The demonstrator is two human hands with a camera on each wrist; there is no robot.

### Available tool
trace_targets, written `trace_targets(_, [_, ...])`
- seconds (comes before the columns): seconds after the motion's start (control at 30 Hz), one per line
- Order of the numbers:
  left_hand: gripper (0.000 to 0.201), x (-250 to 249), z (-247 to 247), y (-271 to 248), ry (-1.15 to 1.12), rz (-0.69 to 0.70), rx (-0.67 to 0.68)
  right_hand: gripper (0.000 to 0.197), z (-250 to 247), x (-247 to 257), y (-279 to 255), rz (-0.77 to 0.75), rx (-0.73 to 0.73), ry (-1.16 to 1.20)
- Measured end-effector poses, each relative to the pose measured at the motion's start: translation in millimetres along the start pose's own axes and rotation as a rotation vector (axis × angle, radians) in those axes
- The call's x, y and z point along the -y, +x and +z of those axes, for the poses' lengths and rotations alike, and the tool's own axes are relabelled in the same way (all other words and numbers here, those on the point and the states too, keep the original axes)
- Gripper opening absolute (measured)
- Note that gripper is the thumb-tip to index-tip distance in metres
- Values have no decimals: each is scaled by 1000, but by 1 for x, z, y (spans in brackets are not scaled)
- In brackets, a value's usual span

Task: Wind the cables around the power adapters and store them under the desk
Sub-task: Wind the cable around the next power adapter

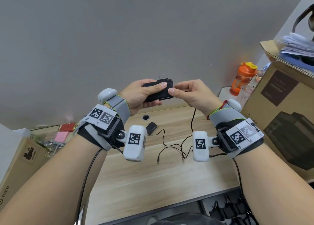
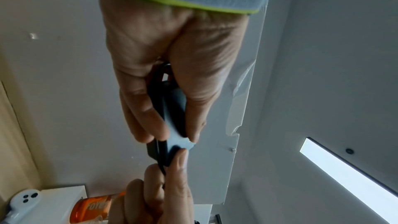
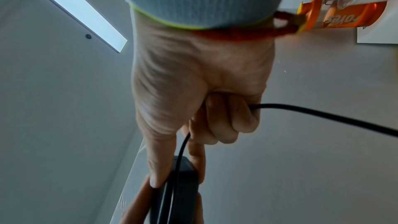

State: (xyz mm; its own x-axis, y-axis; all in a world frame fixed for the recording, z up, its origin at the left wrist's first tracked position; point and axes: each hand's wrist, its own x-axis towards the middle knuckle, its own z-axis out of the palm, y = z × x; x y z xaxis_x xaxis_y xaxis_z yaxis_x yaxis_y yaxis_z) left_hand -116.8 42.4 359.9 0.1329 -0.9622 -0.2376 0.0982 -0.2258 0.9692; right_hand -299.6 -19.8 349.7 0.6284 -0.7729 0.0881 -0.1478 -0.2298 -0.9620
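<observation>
My left hand (image 1: 144, 95) grips a black power adapter (image 1: 158, 93) held up above the desk, thumb across its face, plug prongs pointing up. The same adapter (image 2: 172, 122) shows edge-on between the left fingers. My right hand (image 1: 190, 92) pinches the adapter's right end with its thumb and forefinger, and its curled fingers hold the thin black cable (image 3: 323, 117). That cable (image 1: 192, 123) hangs from the right hand down to the desk. A second black adapter (image 1: 151, 127) lies on the wooden desk (image 1: 153, 182) with its loose cable (image 1: 169, 145) tangled beside it.
An orange bottle (image 1: 243, 78) stands at the back right beside large cardboard boxes (image 1: 285, 106) with papers on top. A cardboard box (image 1: 22, 160) and pink and red packets (image 1: 64, 131) sit at the left. Black items (image 1: 229, 209) lie below the desk's front edge.
</observation>
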Motion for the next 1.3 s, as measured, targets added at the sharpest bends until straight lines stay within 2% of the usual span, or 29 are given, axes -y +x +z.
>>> trace_targets(0.13, [42, 2, 1, 3, -32, 22, -78, 24, -2, -7, 7, -11, -24, -43])
trace_targets(0.27, [32, 1, -2, 5, -41, 87, -182, 17, -10, -22, 8, 2, -38, -157])
trace_targets(0.4, [40, 8, -7, 9, 123, 129, -241, 11, -13, -20, 6, -23, -36, -175])
trace_targets(0.47, [38, 12, -5, 10, 194, 122, -252, 9, -15, -15, 7, -60, -58, -186])
trace_targets(0.63, [33, 21, 4, 10, 315, 89, -185, 8, -24, -7, 19, -128, -124, -226])
trace_targets(0.77, [42, 21, 13, 2, 384, 76, -97, 10, -24, -9, 26, -130, -101, -246])
trace_targets(0.9, [51, 18, 12, -2, 382, 79, -38, 10, -22, -17, 31, -127, -95, -198])
trace_targets(1.0, [38, 14, 12, -4, 350, 123, -21, 12, -22, -22, 30, -138, -98, -202])
trace_targets(1.07, [26, 12, 14, -5, 271, 151, -40, 17, -17, -28, 28, -100, -90, -193])
trace_targets(1.2, [26, 10, 15, -1, 130, 177, -109, 38, -3, -42, 26, -31, -32, -207])
trace_targets(1.3, [26, 9, 12, 5, 36, 193, -191, 30, 7, -43, 22, -26, 61, -251])
